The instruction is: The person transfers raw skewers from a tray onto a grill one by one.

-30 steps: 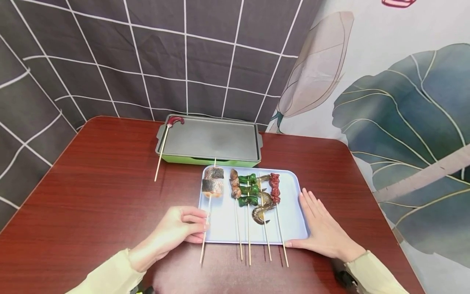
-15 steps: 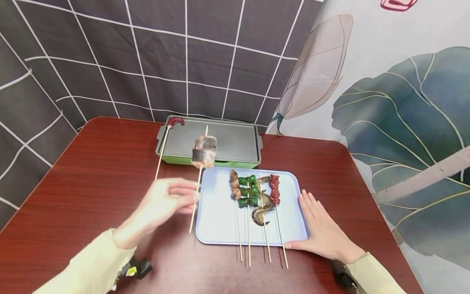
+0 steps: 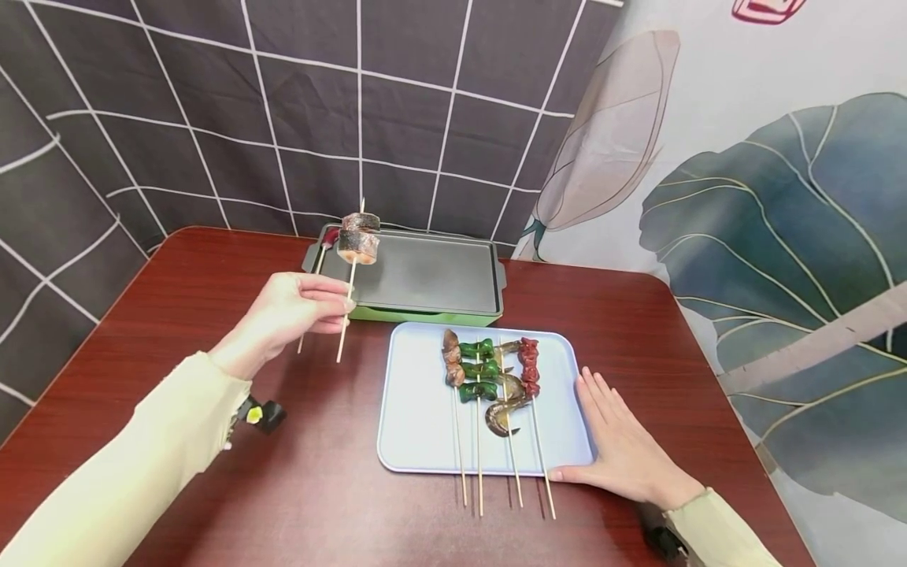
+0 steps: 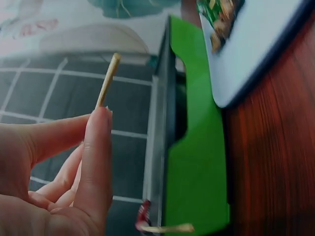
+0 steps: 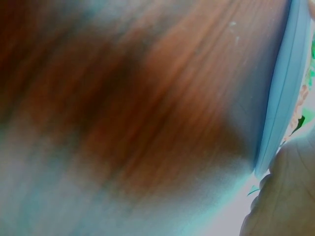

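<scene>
My left hand (image 3: 301,307) pinches the wooden stick of a fish skewer (image 3: 359,238), raised near the left end of a grill pan (image 3: 432,272) with a green base. Two dark-skinned fish chunks sit on its upper part. In the left wrist view the stick's bare end (image 4: 109,76) pokes out past thumb and finger. My right hand (image 3: 623,449) lies with straight fingers along the right edge of a pale blue tray (image 3: 418,425). On the tray lie a brown meat skewer (image 3: 453,358), a green pepper skewer (image 3: 479,368), a shrimp skewer (image 3: 501,413) and a red meat skewer (image 3: 530,366).
A skewer with a dark red curled piece (image 3: 330,236) leans on the pan's left end, partly hidden behind the fish skewer and left hand. Its stick overhangs the front. The dark red wooden table (image 3: 340,504) meets a grid-patterned cloth (image 3: 298,102) behind.
My left hand has lifted the fish skewer off the tray's left side and carried it up and left to the pan's left end. The right hand stays at the tray.
</scene>
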The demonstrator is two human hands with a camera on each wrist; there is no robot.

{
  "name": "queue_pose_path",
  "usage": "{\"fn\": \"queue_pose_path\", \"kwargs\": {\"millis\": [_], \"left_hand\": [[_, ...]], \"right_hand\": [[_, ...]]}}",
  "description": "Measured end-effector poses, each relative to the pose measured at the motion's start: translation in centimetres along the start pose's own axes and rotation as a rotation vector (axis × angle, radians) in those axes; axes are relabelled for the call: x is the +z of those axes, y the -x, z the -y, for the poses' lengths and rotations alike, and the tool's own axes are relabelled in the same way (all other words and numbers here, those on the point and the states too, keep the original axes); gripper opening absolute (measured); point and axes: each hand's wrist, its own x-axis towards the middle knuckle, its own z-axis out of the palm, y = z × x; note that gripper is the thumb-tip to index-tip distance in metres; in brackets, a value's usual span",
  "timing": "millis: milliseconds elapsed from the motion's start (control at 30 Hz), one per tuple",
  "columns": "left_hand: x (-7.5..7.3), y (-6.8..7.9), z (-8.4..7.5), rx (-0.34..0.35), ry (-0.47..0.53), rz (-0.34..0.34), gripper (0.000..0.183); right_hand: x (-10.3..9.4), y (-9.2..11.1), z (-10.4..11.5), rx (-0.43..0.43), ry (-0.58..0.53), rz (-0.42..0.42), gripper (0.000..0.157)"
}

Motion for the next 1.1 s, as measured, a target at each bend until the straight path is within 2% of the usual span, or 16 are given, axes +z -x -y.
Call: {"fn": "queue_pose_path", "kwargs": {"millis": [200,467,700,933,1100], "left_hand": [[-0.8,-1.4,0.7,-0.076,-0.053,0.022,0.044],[-1.0,-2.2,1.1,-0.151,-0.089,0.019,0.042],[-1.1,-2.4,0.7,-0.154,-0.176,0.015,0.041],[-0.8,-2.6,1.0,-0.175,-0.172,-0.011,0.040],[-1.0,-2.4,1.0,-0.161,-0.222,-0.009,0.041]], "right_hand": [[0.0,0.1,0.1,0.007,-0.005,0.005,0.135],[0.1,0.2,0.1,0.014,-0.012,0.009,0.135],[0.1,0.2,0.1,0.013,-0.005,0.006,0.135],[0.0,0.2,0.3,-0.012,-0.004,-0.018,0.133],[-0.1,0.1,0.3,-0.023,-0.002,-0.027,0.133]]}}
